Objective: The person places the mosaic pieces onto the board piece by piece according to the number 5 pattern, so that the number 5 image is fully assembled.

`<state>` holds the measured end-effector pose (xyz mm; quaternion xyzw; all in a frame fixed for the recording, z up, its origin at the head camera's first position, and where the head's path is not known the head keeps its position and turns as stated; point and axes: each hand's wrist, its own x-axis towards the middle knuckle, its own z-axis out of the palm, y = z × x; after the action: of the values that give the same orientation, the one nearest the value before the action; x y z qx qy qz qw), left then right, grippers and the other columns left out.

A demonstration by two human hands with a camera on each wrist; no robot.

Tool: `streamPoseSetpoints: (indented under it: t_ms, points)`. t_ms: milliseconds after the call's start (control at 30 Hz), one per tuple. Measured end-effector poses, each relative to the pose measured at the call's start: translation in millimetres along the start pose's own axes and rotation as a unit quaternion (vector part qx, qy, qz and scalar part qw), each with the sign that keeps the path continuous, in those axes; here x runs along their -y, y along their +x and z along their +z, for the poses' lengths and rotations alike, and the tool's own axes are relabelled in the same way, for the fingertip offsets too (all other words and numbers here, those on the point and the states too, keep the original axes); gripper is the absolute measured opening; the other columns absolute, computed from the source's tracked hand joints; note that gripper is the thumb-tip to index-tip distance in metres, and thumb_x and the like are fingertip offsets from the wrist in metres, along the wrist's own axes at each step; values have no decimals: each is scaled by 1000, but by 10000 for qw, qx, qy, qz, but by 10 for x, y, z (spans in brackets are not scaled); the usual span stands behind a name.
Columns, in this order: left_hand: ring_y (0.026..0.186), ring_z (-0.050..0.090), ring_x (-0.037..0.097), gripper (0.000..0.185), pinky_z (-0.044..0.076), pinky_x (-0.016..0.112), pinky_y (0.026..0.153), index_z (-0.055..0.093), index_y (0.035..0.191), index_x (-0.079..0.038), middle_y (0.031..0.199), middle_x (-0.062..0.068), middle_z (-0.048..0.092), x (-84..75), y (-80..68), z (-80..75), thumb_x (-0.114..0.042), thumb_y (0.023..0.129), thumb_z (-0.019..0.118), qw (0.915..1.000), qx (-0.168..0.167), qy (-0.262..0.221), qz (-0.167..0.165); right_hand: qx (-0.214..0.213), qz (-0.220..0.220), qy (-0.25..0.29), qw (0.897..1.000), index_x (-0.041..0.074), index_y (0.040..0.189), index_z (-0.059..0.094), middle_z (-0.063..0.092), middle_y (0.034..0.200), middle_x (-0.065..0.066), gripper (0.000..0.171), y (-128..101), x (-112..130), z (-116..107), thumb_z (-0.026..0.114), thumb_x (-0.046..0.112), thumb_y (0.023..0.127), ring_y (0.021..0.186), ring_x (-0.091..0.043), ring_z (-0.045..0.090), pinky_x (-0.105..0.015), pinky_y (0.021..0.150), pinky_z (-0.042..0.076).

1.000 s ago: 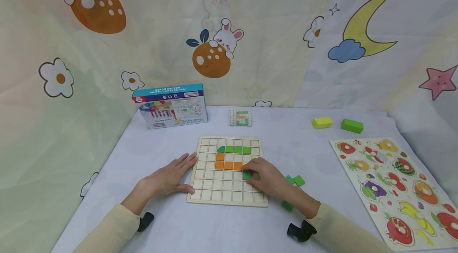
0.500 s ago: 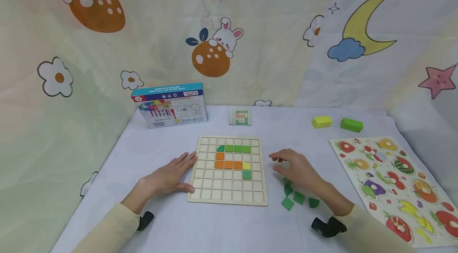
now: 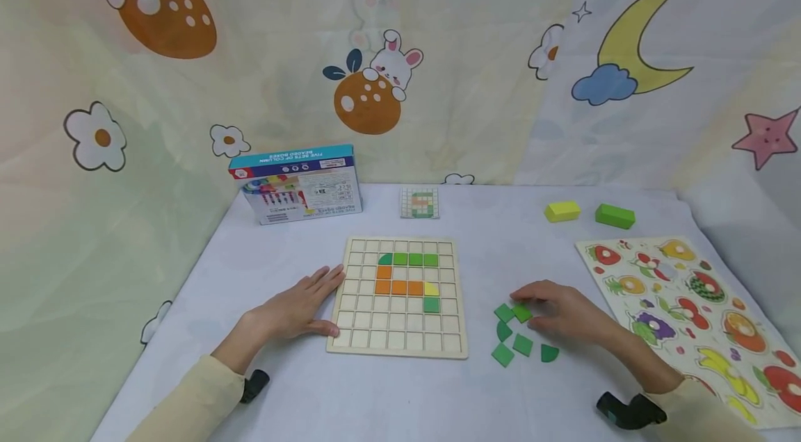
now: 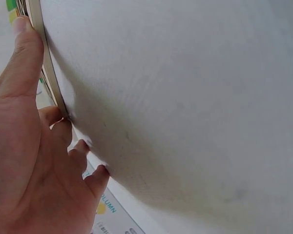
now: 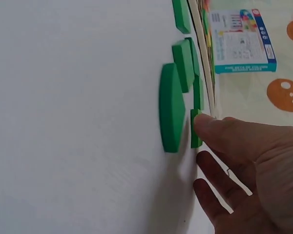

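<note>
The small green square wooden tile lies on the white tablecloth just right of the pale wooden grid board, at the top of a loose cluster of green tiles. The right hand has its fingertips on this tile; the thumb presses against its edge in the right wrist view, though whether the tile is truly pinched or only touched is hard to tell from that angle. Half a second ago this hand hovered higher, above the cluster and nearer the board, with nothing under its fingers; a second ago it was on the board at the green tile below the yellow quarter-round piece, which now sits uncovered in its cell.

The left hand lies flat and relaxed against the board's left edge, gripping nothing, just as in both earlier frames. On the board, a row of green tiles stands above a row of orange ones, unchanged.

Farther back stand a blue-and-white printed cardboard box and a small pattern card. To the right are a yellow block, a green block and a fruit puzzle board.
</note>
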<state>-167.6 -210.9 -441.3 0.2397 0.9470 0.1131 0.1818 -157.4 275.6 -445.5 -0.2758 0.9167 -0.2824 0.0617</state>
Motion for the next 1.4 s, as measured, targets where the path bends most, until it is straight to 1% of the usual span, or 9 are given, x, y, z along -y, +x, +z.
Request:
streamPoseSetpoints:
  t_ms: [67, 167, 367, 600, 733, 833, 1067, 1200, 1400]
  points:
    - [151, 12, 35, 104, 20, 55, 121, 18, 156, -10, 164, 9, 14, -2, -3, -10, -64, 79, 63, 10000, -17, -4, 20, -151, -196, -48, 9997, 13, 122, 65, 68, 119, 0, 45, 3, -5, 47, 79, 14, 79, 110, -11, 60, -20, 93, 52]
    - [151, 11, 36, 104, 20, 56, 120, 18, 156, -9, 164, 10, 14, -8, -12, -14, -63, 79, 64, 10000, -23, -52, 34, -239, -253, 6, 9994, 15, 122, 66, 68, 119, 2, 45, 43, 36, 115, 78, 11, 79, 110, -10, 60, -20, 93, 51]
    - [150, 12, 37, 103, 20, 57, 120, 18, 155, -8, 163, 11, 15, -11, -18, -5, -61, 80, 64, 9999, -66, -77, 125, -42, -197, 87, 9998, 17, 118, 68, 68, 116, 4, 37, 110, 124, 197, 75, 11, 82, 105, -12, 62, -24, 89, 54]
    - [151, 12, 36, 103, 20, 56, 120, 18, 155, -9, 164, 10, 15, -23, -22, -6, -61, 80, 64, 9999, -55, -25, 115, -161, -21, -184, 9997, 16, 119, 67, 69, 113, 4, 39, 161, 196, 224, 76, 12, 82, 102, -13, 64, -28, 88, 56]
    - [150, 12, 36, 103, 20, 56, 120, 19, 155, -8, 164, 10, 15, -36, -30, -28, -61, 80, 65, 9999, -45, -87, 93, -313, 86, -162, 9993, 13, 123, 65, 68, 111, 4, 42, 264, 371, 299, 76, 14, 82, 99, -13, 64, -30, 86, 56]
    - [150, 12, 37, 104, 19, 57, 120, 19, 155, -7, 163, 11, 15, -40, -27, -35, -61, 79, 65, 9999, -38, -137, 77, -263, 21, -111, 9996, 13, 123, 65, 68, 110, 4, 43, 379, 561, 396, 77, 15, 82, 99, -12, 62, -29, 86, 55]
    - [151, 11, 36, 104, 19, 55, 121, 17, 156, -9, 164, 9, 14, -5, -13, -8, -63, 79, 63, 10000, 2, -82, 28, -124, -490, 44, 9987, 9, 119, 68, 68, 112, -1, 38, 629, 960, 636, 77, 11, 82, 97, -13, 60, -24, 82, 55]
    - [151, 11, 36, 105, 19, 56, 121, 17, 156, -9, 164, 10, 14, 2, -11, -7, -64, 79, 63, 9999, -7, -127, 71, -100, -517, -11, 9986, 9, 117, 68, 66, 112, -1, 37, 692, 1084, 724, 77, 12, 82, 99, -14, 60, -24, 84, 56]
    - [151, 10, 35, 105, 18, 54, 121, 16, 156, -11, 164, 8, 12, 32, 8, 15, -66, 79, 61, 10000, -20, -32, 68, -74, -289, -329, 9990, 14, 115, 69, 65, 112, 4, 36, 703, 1133, 781, 79, 16, 81, 103, -10, 59, -27, 90, 55]
